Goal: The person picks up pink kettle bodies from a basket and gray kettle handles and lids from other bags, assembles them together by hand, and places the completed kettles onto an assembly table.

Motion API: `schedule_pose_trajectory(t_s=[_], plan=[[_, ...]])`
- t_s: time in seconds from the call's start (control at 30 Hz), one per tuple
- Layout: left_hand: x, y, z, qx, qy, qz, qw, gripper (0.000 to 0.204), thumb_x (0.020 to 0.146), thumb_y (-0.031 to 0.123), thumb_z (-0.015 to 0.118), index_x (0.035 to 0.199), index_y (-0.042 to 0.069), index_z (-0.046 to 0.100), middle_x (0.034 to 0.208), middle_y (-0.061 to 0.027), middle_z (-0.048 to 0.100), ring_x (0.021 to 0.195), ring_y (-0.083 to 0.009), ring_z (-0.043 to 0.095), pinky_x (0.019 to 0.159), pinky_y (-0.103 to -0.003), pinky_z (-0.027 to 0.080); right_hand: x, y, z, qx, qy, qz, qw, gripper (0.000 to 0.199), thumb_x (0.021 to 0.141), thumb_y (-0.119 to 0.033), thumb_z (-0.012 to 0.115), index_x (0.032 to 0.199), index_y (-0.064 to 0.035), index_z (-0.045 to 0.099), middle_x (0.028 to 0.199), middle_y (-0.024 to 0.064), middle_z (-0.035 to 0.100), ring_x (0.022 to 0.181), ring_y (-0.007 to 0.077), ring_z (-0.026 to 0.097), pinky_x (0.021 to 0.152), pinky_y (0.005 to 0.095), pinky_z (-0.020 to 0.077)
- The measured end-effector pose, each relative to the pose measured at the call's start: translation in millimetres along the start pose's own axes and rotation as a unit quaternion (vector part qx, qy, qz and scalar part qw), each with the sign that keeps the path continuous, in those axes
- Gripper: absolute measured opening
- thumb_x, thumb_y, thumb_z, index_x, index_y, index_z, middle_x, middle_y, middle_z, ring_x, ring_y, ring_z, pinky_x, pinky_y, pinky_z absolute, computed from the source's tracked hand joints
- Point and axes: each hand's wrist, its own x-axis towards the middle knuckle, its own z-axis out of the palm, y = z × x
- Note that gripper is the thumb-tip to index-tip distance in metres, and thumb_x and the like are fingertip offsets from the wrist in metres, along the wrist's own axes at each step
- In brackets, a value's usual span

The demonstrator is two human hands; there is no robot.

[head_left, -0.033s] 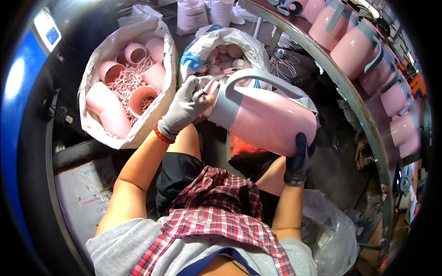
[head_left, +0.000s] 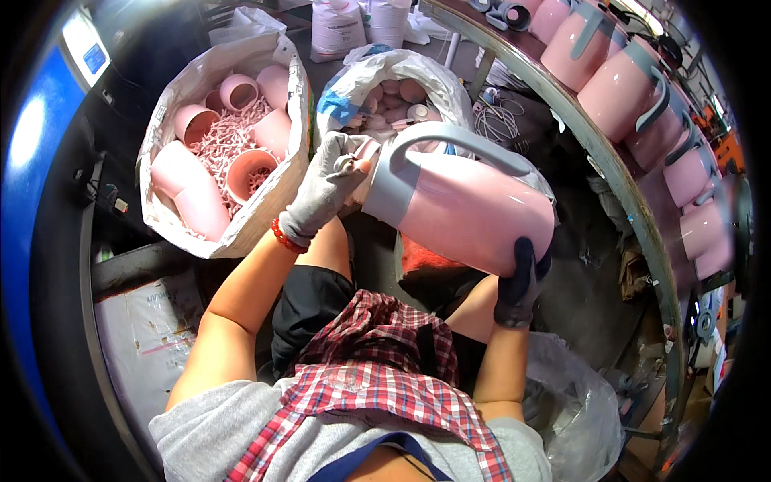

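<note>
A pink thermos jug with a grey collar and grey handle lies tilted on its side in front of me, its mouth end to the left and its handle uppermost. My right hand, in a dark-fingered grey glove, grips the jug near its base. At the mouth end, my left hand in a pale grey glove is closed, thumb and fingers pinching a small pink piece. A bare fingertip shows through this glove. How that piece meets the jug is partly hidden by the fingers.
To the left stands a white sack of pink cylindrical shells and shredded strips. Beyond the jug, another white bag holds small pink round parts. A curved metal-edged bench on the right carries several pink jugs. Clear plastic lies at lower right.
The fingers of my left hand have curled and turned slightly at the jug's mouth. My right hand and the jug have barely moved.
</note>
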Motion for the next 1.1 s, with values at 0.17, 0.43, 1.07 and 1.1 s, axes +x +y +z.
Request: schedule_pose_trajectory(t_s=[0.17, 0.43, 1.07, 1.1], plan=[[-1, -16, 0, 0.121, 0.065, 0.184, 0.973, 0.038, 0.086, 0.020, 0.055, 0.119, 0.003, 0.048, 0.099, -0.0107, 0.051, 0.091, -0.0240, 0.051, 0.081, -0.033, 0.043, -32, -9, -4, -0.105, -0.113, -0.129, 0.980, 0.042, 0.078, -0.006, 0.068, 0.116, 0.0046, 0.053, 0.103, 0.0088, 0.060, 0.091, 0.0165, 0.056, 0.079, 0.0317, 0.0465], [0, -25, -31, 0.216, -0.083, 0.250, 0.940, 0.031, 0.099, 0.026, 0.041, 0.115, 0.000, 0.050, 0.099, -0.0054, 0.056, 0.091, -0.0131, 0.052, 0.081, -0.028, 0.044, -27, -35, -13, -0.167, -0.254, -0.203, 0.931, 0.032, 0.070, -0.006, 0.073, 0.098, 0.0031, 0.060, 0.078, 0.0047, 0.063, 0.071, 0.0170, 0.060, 0.068, 0.0331, 0.0478], [-43, -13, -48, -0.099, -0.205, -0.515, 0.826, 0.028, 0.091, 0.034, 0.054, 0.096, 0.007, 0.054, 0.083, -0.0036, 0.058, 0.073, -0.0126, 0.058, 0.070, -0.029, 0.049, -52, -96, 46, -0.292, -0.648, -0.478, 0.515, 0.044, 0.058, -0.029, 0.063, 0.095, -0.0070, 0.064, 0.094, 0.0121, 0.063, 0.085, 0.0283, 0.060, 0.072, 0.0436, 0.0503], [-22, -3, -20, -0.101, -0.249, -0.423, 0.865, 0.029, 0.092, 0.036, 0.051, 0.093, 0.008, 0.056, 0.080, -0.0030, 0.060, 0.070, -0.0111, 0.059, 0.067, -0.028, 0.050, -57, -120, 31, -0.369, -0.592, -0.446, 0.561, 0.043, 0.058, -0.029, 0.064, 0.094, -0.0069, 0.064, 0.093, 0.0122, 0.063, 0.085, 0.0287, 0.061, 0.071, 0.0432, 0.0500]])
